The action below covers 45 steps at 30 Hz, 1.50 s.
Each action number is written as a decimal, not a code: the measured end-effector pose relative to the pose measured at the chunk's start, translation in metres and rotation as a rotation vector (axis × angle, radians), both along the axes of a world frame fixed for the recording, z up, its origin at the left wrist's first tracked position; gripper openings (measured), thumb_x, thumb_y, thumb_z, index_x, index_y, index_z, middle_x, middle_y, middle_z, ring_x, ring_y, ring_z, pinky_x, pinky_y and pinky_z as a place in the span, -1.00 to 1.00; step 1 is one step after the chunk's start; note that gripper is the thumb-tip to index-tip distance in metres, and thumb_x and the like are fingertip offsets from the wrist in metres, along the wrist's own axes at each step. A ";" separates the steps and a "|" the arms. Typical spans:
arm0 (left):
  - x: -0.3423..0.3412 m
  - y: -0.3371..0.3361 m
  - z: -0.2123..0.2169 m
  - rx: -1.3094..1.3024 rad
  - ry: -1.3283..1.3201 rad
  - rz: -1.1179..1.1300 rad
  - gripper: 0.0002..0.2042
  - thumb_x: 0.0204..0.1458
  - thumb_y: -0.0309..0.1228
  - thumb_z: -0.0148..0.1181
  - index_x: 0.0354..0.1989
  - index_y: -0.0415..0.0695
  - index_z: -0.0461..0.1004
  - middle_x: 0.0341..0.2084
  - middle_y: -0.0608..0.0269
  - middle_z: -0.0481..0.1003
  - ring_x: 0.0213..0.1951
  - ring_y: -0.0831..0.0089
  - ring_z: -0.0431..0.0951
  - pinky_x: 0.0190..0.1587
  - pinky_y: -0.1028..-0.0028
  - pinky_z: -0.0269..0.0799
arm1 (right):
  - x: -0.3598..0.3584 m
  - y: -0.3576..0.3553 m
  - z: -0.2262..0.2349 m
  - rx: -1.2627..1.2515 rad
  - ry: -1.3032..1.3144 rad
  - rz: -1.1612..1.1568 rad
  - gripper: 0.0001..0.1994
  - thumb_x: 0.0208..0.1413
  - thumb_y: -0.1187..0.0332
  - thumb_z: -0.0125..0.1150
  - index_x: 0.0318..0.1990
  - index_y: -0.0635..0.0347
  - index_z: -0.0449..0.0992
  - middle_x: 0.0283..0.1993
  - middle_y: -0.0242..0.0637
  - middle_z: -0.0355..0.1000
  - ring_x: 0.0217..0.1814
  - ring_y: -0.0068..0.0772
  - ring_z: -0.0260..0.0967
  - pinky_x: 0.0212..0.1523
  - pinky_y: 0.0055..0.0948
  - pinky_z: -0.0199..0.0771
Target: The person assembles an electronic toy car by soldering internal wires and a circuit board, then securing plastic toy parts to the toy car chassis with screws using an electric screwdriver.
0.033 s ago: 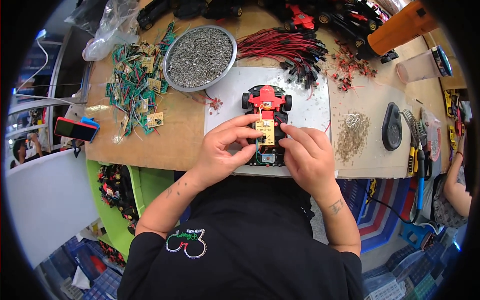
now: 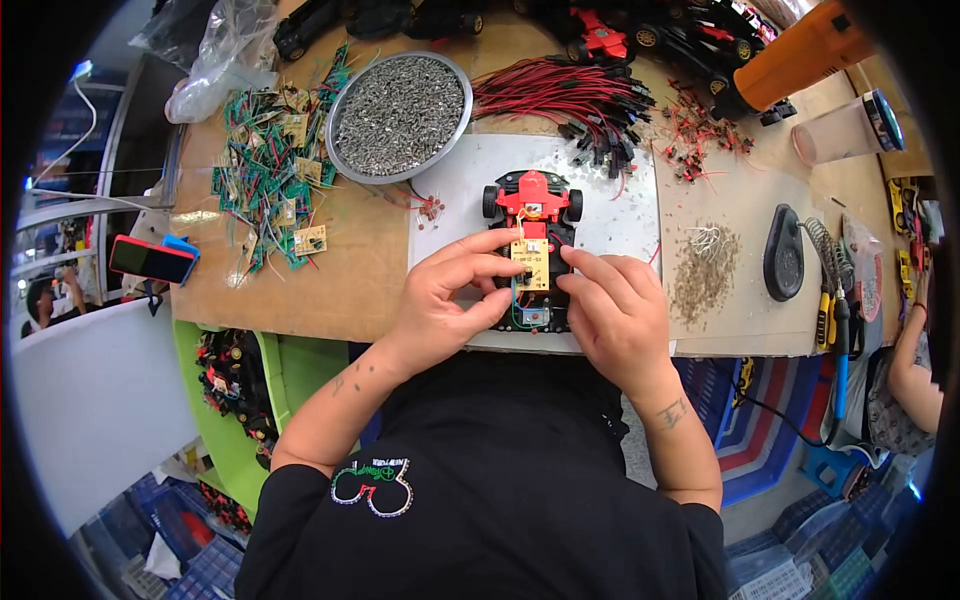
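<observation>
A toy car chassis (image 2: 535,187), black with a red front part, lies in front of me with its wheels to the sides. Over its middle sits a small tan circuit board (image 2: 532,257) with thin wires around it. My left hand (image 2: 437,303) has its index and middle fingers on the board's left edge, the thumb lower down beside it; the fingers close on the board. At the chassis's right side, my right hand (image 2: 622,315) holds its fingers curled and thumb close to the index finger; anything between them is hidden. A metal plate (image 2: 535,317) shows at the chassis's near end.
Beyond the chassis stands a round metal bowl (image 2: 466,125) of small screws. Green circuit boards (image 2: 270,170) are heaped to the left. Red and black wires (image 2: 560,90) lie behind. At right are a black oval object (image 2: 784,253), a soldering iron (image 2: 841,340) and a clear jar (image 2: 835,135).
</observation>
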State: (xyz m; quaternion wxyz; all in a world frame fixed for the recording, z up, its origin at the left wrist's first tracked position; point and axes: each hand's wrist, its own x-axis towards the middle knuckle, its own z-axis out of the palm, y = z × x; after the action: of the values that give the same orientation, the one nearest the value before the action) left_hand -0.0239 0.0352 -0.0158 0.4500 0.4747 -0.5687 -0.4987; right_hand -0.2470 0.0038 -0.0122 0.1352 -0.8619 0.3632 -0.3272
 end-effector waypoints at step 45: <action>0.064 -0.091 0.026 -0.521 -1.089 0.326 -0.89 -0.03 -0.48 0.27 -0.31 -0.09 0.51 -0.38 0.29 0.52 -0.21 0.25 0.45 -0.08 0.24 0.25 | 0.022 -0.010 0.021 0.306 -0.041 -0.109 -0.51 -0.17 0.33 0.51 -0.01 0.17 0.55 -0.16 -0.16 0.42 -0.22 -0.15 0.44 -0.22 -0.31 0.49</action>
State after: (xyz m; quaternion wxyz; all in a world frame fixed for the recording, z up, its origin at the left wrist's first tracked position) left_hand 0.0400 -0.0557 0.0106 0.2670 0.6159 -0.7398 0.0450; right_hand -0.2249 -0.0058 0.0090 0.2545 -0.8033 0.4523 -0.2923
